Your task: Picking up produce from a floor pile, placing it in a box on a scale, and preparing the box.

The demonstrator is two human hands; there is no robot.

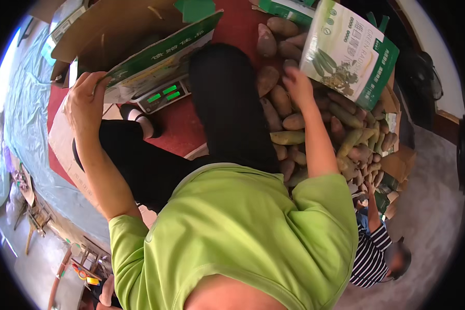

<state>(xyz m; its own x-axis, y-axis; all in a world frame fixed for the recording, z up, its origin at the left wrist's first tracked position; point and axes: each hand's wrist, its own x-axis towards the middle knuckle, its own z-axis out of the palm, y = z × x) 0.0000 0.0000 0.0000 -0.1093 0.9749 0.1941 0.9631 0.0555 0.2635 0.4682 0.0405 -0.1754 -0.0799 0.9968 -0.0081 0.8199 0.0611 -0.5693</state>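
Observation:
My left hand point(84, 98) is closed over the near edge of an open cardboard box point(165, 49) with a green and white side, at the upper left. Beneath that box, a scale point(163, 96) shows lit green displays. My right hand point(297, 87) is over a heap of root vegetables point(281, 101), reddish-brown and some greenish. Its fingers look stretched out and slightly blurred, with nothing visible in them. Just to its right, a white and green printed carton point(346, 54) lies tilted on the heap.
A red surface point(186, 124) lies under the scale. Pale blue plastic sheeting point(26, 103) spreads along the left. At the lower right, another person in a striped shirt point(369, 258) reaches toward the heap. Brown cardboard point(398, 163) borders the heap's right side.

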